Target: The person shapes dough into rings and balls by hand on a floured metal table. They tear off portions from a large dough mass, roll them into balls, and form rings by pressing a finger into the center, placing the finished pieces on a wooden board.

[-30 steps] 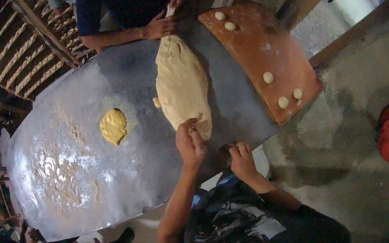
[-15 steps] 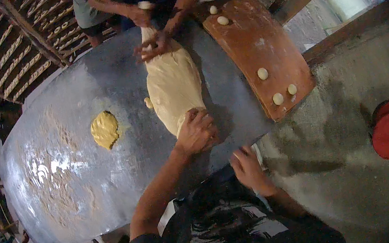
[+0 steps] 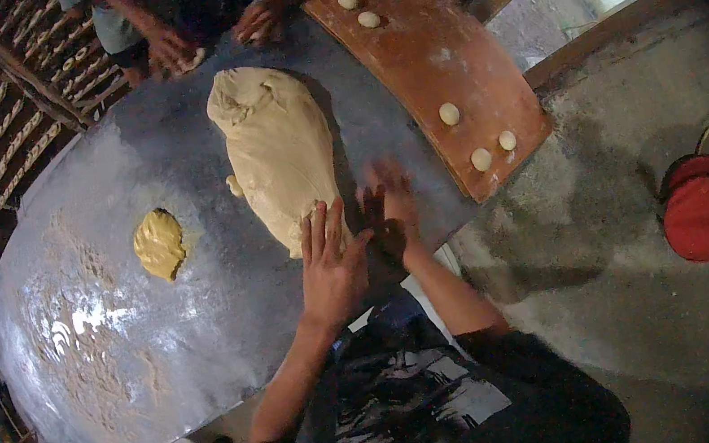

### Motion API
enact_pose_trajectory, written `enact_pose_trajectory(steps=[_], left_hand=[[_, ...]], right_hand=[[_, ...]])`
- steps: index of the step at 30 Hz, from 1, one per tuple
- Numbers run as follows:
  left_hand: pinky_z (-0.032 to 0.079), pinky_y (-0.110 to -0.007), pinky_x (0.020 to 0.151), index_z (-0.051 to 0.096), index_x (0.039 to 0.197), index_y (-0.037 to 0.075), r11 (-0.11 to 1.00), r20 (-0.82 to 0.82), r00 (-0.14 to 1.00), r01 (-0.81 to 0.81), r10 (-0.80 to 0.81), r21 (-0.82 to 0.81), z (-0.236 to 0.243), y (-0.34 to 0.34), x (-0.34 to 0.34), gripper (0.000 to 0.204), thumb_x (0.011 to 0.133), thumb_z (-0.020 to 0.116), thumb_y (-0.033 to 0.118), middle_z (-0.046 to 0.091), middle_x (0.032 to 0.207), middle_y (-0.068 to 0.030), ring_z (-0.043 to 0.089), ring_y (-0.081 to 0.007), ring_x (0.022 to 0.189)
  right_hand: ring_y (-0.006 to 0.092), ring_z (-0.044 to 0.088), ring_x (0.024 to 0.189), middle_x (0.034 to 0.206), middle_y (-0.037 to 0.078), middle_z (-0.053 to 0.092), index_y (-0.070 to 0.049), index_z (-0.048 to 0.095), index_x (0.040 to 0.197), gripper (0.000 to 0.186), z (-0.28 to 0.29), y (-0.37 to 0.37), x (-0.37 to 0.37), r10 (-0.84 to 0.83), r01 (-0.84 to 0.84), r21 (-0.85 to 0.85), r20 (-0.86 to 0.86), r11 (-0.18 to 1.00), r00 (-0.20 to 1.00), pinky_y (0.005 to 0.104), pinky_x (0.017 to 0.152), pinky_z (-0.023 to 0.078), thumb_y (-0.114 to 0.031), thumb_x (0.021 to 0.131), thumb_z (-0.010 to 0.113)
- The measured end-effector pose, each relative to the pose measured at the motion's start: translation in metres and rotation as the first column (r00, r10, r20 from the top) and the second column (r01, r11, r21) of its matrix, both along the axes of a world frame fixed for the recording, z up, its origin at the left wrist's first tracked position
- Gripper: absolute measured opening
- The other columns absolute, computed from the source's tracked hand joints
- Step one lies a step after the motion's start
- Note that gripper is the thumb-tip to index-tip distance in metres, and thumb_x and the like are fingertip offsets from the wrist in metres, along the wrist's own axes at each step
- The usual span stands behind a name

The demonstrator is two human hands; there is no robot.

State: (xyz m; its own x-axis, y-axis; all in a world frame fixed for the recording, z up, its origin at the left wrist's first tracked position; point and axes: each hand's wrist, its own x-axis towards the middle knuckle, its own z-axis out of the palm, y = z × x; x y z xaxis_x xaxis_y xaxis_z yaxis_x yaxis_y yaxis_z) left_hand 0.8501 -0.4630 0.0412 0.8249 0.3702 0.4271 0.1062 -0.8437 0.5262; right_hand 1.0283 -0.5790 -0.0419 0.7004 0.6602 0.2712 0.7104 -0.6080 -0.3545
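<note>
- Lying with outstretched fingers over the near end of the large pale dough [image 3: 280, 146]: the left hand [image 3: 334, 270], unclenched, palm down, grasping nothing
- Held just right of the same near end, over the grey table [image 3: 229, 330]: the right hand [image 3: 394, 216], blurred, fingers apart, gripping nothing visible; cannot tell if touching the table or just above
- Stretched from far to near across the middle of the table: the large pale dough, smooth along the body, folded and lumpy at the far end, narrower toward the near end
- Touching the left side of the dough: a small pale scrap [image 3: 233, 185]
- Set well apart to the left on the table: a yellow mass [image 3: 160, 244], glossy and uneven at the edges
- Spread farther left, among bright reflections: pale floury streaks [image 3: 87, 350]
- Placed at the right end of the table: an orange-brown board [image 3: 413, 59], bearing five small dough balls [image 3: 449, 114], two far and three near
- At the far edge of the table: a co-worker's hands [image 3: 172, 49], apart from each other and from the dough
- Farther off, at far left: a rack [image 3: 25, 132] with rows of pale pieces
- Well off to the right: a red rounded object [image 3: 707, 213]
</note>
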Motion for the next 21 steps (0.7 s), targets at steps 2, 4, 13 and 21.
enact_pose_trajectory(steps=[2, 4, 13, 21], left_hand=[[0.042, -0.050, 0.107, 0.072, 0.104, 0.008, 0.994, 0.049, 0.999, -0.012, 0.017, -0.110, -0.012, -0.003, -0.009, 0.022, 0.081, 0.070, 0.010, 0.063, 0.129, -0.0157, 0.057, -0.0342, 0.124], [0.048, -0.047, 0.093, 0.069, 0.109, 0.008, 0.983, 0.056, 0.997, 0.053, -0.043, -0.176, -0.030, -0.004, -0.015, 0.024, 0.087, 0.070, 0.016, 0.069, 0.111, -0.0119, 0.067, -0.0312, 0.099], [0.052, -0.055, 0.054, 0.064, 0.109, 0.007, 0.928, -0.143, 0.982, 0.066, -0.126, -0.366, 0.003, -0.041, 0.051, 0.031, 0.105, 0.049, 0.033, 0.064, 0.063, -0.0230, 0.066, -0.0425, 0.056], [0.052, -0.046, 0.077, 0.066, 0.100, 0.014, 0.933, -0.152, 0.951, -0.219, 0.270, 0.285, -0.019, 0.101, 0.053, 0.012, 0.095, 0.061, 0.024, 0.070, 0.084, -0.0089, 0.069, -0.0298, 0.087]], right_hand=[[0.0389, 0.044, 0.139, 0.147, 0.025, 0.049, -0.005, 0.051, 0.144, 0.047, 0.009, -0.041, -0.071, 0.268, -0.229, 0.163, -0.286, 0.960, 0.920, 0.0508, 0.119, 0.028, -0.016, 0.098, 0.057], [0.0350, 0.051, 0.130, 0.138, 0.020, 0.056, -0.001, 0.054, 0.137, 0.040, 0.012, -0.086, -0.073, 0.177, -0.025, 0.249, -0.610, 0.968, 0.772, 0.0445, 0.112, 0.037, -0.015, 0.099, 0.056], [0.0156, 0.059, 0.079, 0.087, 0.000, 0.061, -0.008, 0.062, 0.095, 0.017, 0.085, -0.014, -0.073, 0.328, 0.822, 0.326, -0.927, 0.467, 0.181, 0.0368, 0.073, 0.052, -0.020, 0.101, 0.053], [0.0383, 0.051, 0.125, 0.127, 0.024, 0.057, -0.007, 0.065, 0.105, 0.024, 0.040, -0.069, -0.073, 0.088, -0.104, -0.284, -0.069, 0.953, 0.994, 0.0595, 0.103, 0.036, -0.025, 0.090, 0.065]])
